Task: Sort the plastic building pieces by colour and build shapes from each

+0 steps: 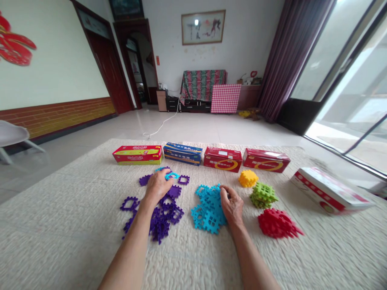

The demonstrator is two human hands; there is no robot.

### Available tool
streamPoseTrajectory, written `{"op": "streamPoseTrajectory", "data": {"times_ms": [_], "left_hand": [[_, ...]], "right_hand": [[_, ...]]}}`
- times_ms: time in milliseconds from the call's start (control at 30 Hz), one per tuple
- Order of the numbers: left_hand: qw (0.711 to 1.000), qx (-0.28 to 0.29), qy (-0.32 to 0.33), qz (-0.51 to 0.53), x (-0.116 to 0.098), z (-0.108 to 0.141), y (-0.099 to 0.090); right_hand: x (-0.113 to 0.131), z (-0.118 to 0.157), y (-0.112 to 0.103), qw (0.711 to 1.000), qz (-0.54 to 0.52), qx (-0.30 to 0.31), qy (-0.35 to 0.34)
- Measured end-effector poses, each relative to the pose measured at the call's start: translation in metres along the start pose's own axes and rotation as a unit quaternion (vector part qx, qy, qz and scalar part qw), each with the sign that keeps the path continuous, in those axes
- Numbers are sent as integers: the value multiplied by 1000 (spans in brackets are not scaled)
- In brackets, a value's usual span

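My left hand (pixel 159 186) reaches to the far end of a loose heap of purple interlocking tiles (pixel 163 217). Its thumb and fingers close round a light-blue interlocking tile (pixel 171 176), beside a purple square frame tile (pixel 184 179). At the right edge of a light-blue pile of interlocking tiles (pixel 208 209) is my right hand (pixel 232 204), its fingers curled in. Whatever those fingers hold, if anything, is hidden. To its right lie a yellow stack (pixel 248 178), a green stack (pixel 263 195) and a red pile of tiles (pixel 278 223).
A red-and-yellow box (pixel 138 155), a blue box (pixel 183 154) and two red boxes (pixel 223 159) stand in a row beyond the tiles. A white-and-red box (pixel 331 191) lies at the right. Everything rests on a cream quilted cover (pixel 75 225).
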State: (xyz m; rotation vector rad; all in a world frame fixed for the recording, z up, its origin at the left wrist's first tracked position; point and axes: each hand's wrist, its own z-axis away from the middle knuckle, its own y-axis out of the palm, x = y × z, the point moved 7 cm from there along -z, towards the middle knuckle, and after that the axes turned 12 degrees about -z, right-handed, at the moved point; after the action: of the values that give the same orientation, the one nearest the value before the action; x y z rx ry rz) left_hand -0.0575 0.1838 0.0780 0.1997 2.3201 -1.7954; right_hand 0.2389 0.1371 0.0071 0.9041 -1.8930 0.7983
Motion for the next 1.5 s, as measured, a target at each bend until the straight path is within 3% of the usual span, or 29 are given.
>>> {"op": "streamPoseTrajectory", "data": {"times_ms": [200, 333, 433, 600, 733, 833, 933, 1133, 1233, 1300, 1400, 1500], "left_hand": [[978, 72, 113, 158, -80, 29, 36], [955, 110, 179, 210, -101, 42, 46], [971, 68, 172, 154, -82, 30, 38], [996, -33, 72, -26, -4, -12, 29], [994, -24, 3, -111, 57, -31, 45], [992, -16, 0, -125, 79, -32, 55], [991, -13, 2, -130, 88, -27, 56], [986, 8, -68, -151, 106, -21, 44], [988, 18, -28, -152, 95, -24, 41], [986, 60, 3, -155, 85, -26, 47], [979, 112, 10, -168, 78, -26, 54], [977, 117, 19, -178, 75, -25, 52]], "right_hand": [[0, 0, -1, 1000, -10, -1, 11], [1, 0, -1, 1000, -7, 2, 6], [1, 0, -1, 1000, -8, 4, 7], [-1, 1, 0, 1000, -9, 10, 15], [-5, 0, 1, 1000, -4, 12, 21], [-8, 0, 3, 1000, -6, 11, 19], [-9, 0, 3, 1000, -8, 7, 13], [-9, 1, 2, 1000, -7, 5, 13], [-8, 0, 2, 1000, -6, 5, 12], [-7, 0, 2, 1000, -8, 5, 13], [-7, 0, 2, 1000, -10, 8, 16], [-6, 0, 2, 1000, -14, 4, 17]]}}
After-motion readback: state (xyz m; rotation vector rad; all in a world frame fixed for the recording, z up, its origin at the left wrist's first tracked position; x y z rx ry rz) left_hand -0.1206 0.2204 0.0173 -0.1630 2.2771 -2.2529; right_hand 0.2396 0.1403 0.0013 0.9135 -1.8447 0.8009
